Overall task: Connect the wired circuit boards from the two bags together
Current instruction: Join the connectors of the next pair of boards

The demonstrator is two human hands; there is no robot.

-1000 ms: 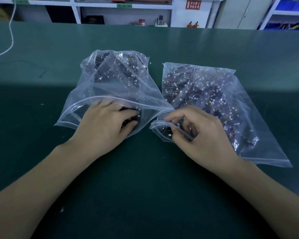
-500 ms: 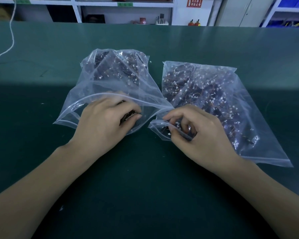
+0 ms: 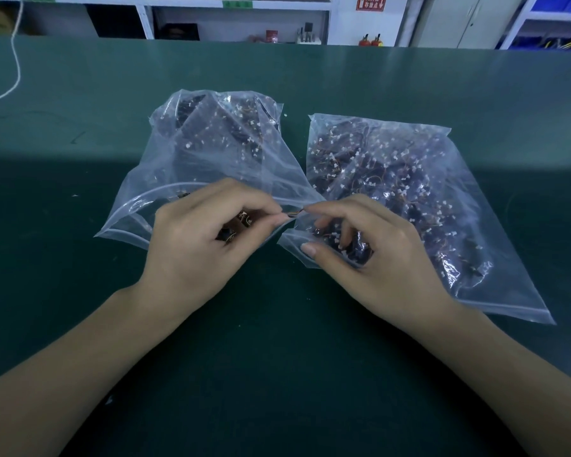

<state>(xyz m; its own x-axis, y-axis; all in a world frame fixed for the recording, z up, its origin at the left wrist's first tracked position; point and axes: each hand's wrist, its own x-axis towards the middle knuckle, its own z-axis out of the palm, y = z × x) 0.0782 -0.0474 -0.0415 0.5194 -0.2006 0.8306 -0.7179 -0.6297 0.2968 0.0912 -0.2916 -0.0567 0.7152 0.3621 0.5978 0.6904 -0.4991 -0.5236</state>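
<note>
Two clear zip bags lie side by side on the green table, each full of dark circuit boards with thin wires and white connectors. My left hand (image 3: 198, 239) is at the mouth of the left bag (image 3: 211, 150) and grips a small dark board (image 3: 241, 221) under its curled fingers. My right hand (image 3: 366, 249) is at the mouth of the right bag (image 3: 393, 179); its fingers reach among the boards inside. Between the two index fingertips runs a short orange and dark wire (image 3: 294, 213), pinched at both ends.
The green table (image 3: 277, 357) stretches wide around the bags. A white cord (image 3: 14, 67) hangs at the far left. Shelves and cabinets stand behind the table's far edge.
My left hand has risen out of the left bag with a board and moved right. My right index finger has lifted to meet it at the wire between the bags.
</note>
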